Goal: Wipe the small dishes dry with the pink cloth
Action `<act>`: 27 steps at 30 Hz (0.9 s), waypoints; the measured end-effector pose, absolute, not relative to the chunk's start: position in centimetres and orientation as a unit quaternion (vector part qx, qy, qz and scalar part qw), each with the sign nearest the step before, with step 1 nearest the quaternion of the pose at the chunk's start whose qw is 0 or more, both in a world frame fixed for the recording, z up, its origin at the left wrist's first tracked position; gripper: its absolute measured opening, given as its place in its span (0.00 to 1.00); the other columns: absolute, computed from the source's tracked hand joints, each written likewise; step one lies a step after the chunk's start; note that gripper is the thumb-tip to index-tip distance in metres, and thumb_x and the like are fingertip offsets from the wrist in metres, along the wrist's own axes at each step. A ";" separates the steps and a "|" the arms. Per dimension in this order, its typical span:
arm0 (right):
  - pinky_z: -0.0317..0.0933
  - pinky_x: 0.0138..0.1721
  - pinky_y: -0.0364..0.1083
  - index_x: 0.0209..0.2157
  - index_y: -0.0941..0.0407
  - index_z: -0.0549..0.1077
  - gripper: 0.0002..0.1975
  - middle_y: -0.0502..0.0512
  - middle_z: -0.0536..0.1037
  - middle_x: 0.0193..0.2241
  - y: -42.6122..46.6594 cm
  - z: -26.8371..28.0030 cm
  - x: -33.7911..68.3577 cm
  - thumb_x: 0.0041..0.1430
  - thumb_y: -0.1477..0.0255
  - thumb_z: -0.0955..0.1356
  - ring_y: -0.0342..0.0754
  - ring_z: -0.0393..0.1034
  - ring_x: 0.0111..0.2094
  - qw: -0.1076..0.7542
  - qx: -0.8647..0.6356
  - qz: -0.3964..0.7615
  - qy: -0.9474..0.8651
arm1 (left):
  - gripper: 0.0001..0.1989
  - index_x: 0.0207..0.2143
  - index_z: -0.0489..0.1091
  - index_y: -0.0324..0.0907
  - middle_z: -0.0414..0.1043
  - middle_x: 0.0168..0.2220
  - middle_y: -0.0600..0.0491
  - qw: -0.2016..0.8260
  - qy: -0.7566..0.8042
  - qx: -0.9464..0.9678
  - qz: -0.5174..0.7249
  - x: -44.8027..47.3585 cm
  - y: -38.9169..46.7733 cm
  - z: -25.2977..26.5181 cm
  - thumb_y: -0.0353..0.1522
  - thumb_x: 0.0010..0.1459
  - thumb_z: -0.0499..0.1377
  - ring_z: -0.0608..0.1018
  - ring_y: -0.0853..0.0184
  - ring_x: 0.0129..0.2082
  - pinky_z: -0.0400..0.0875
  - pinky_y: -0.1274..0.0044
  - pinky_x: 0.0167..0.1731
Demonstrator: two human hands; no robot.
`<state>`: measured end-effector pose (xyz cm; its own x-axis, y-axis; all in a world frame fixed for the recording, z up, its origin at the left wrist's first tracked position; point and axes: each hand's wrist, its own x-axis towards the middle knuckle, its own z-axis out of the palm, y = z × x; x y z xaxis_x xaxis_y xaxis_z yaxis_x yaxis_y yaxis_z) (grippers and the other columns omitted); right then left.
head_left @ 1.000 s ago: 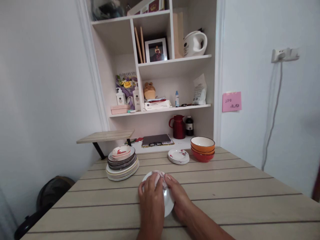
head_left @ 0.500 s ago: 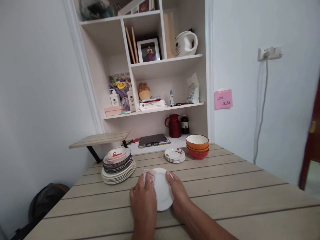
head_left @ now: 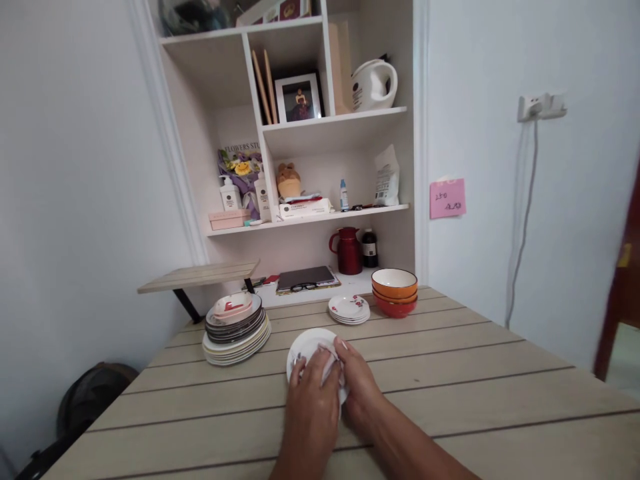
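My right hand (head_left: 361, 385) grips the right edge of a small white plate (head_left: 304, 343), its thumb over the rim. Spread across the plate's face is my left hand (head_left: 314, 403), which presses a pale pinkish cloth (head_left: 327, 353) against it. The fingers of both hands meet near the plate's right side. Much of the plate's lower half is hidden behind my left hand. Beyond it sits a short stack of small white plates with red flowers (head_left: 349, 308).
At the left stands a stack of several plates (head_left: 235, 343) topped by pinkish dishes (head_left: 233, 305). Orange and red bowls (head_left: 395, 293) are nested at the back right. A raised wooden shelf (head_left: 200, 275) overhangs the table's (head_left: 475, 400) back left. Behind are a red jug (head_left: 349, 252) and white shelving (head_left: 335, 133).
My left hand has slid rightward across the plate with the cloth, from its left edge towards my right hand. The plate has shifted slightly up and left; my right hand still holds it.
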<state>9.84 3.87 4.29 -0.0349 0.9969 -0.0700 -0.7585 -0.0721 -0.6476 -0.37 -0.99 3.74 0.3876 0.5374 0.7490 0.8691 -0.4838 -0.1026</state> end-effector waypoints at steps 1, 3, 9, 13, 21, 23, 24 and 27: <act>0.68 0.31 0.45 0.31 0.55 0.72 0.15 0.51 0.81 0.24 3.9 4.2 9.8 0.45 0.62 0.75 0.49 0.75 0.26 0.639 -0.266 0.684 -0.230 | 0.22 0.53 0.70 0.48 0.70 0.55 0.50 0.243 -0.436 -0.801 -0.332 -0.3 -1.1 3.8 0.24 0.58 0.51 0.70 0.62 0.56 0.66 0.65 0.54; 0.67 0.29 0.46 0.30 0.55 0.72 0.14 0.51 0.80 0.22 4.0 4.3 9.9 0.46 0.62 0.75 0.49 0.74 0.25 0.637 -0.276 0.682 -0.229 | 0.20 0.51 0.71 0.49 0.70 0.55 0.50 0.229 -0.415 -0.814 -0.336 -0.2 -1.2 3.8 0.26 0.59 0.52 0.71 0.62 0.55 0.67 0.65 0.54; 0.68 0.29 0.48 0.35 0.54 0.71 0.13 0.51 0.81 0.23 4.5 5.1 11.4 0.51 0.62 0.72 0.51 0.74 0.24 0.666 -0.286 0.660 -0.197 | 0.16 0.48 0.72 0.55 0.73 0.50 0.56 0.248 -0.434 -0.785 -0.367 0.1 -1.2 3.4 0.29 0.60 0.56 0.74 0.65 0.50 0.65 0.64 0.55; 0.66 0.27 0.47 0.41 0.54 0.72 0.18 0.52 0.82 0.28 3.8 5.1 10.9 0.51 0.60 0.72 0.51 0.75 0.25 0.636 -0.310 0.668 -0.232 | 0.19 0.49 0.72 0.53 0.73 0.50 0.54 0.285 -0.525 -0.718 -0.358 -0.8 -0.7 3.5 0.25 0.59 0.57 0.75 0.64 0.49 0.62 0.61 0.56; 0.68 0.35 0.47 0.36 0.57 0.75 0.18 0.55 0.83 0.31 3.0 4.3 9.9 0.47 0.59 0.75 0.52 0.76 0.32 0.613 -0.279 0.679 -0.293 | 0.20 0.51 0.71 0.51 0.70 0.55 0.52 0.273 -0.505 -0.745 -0.340 -1.4 -0.4 3.4 0.25 0.59 0.55 0.73 0.63 0.52 0.68 0.68 0.52; 0.68 0.35 0.46 0.34 0.57 0.75 0.17 0.54 0.83 0.29 3.1 4.2 10.0 0.47 0.60 0.75 0.51 0.76 0.31 0.608 -0.279 0.682 -0.295 | 0.19 0.52 0.71 0.52 0.69 0.56 0.53 0.258 -0.482 -0.769 -0.332 -1.3 -0.4 3.5 0.27 0.60 0.55 0.72 0.64 0.52 0.69 0.69 0.51; 0.68 0.35 0.46 0.34 0.57 0.75 0.17 0.54 0.83 0.30 3.2 4.1 10.0 0.47 0.60 0.75 0.51 0.76 0.31 0.606 -0.280 0.683 -0.295 | 0.20 0.53 0.70 0.53 0.68 0.57 0.53 0.252 -0.483 -0.772 -0.327 -1.2 -0.4 3.6 0.27 0.60 0.55 0.72 0.64 0.52 0.68 0.68 0.52; 0.68 0.35 0.46 0.35 0.57 0.75 0.17 0.55 0.83 0.32 3.3 4.0 9.8 0.47 0.61 0.75 0.51 0.77 0.33 0.611 -0.276 0.678 -0.302 | 0.22 0.56 0.67 0.53 0.65 0.60 0.52 0.243 -0.524 -0.756 -0.308 -1.2 -0.3 3.7 0.28 0.61 0.54 0.70 0.62 0.56 0.65 0.61 0.55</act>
<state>9.81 3.29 4.00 -0.1016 0.9948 -0.0057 -0.6605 -0.0717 -0.7474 -1.16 -0.26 3.70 0.2619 0.6428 0.7199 0.9418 -0.3330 -0.0453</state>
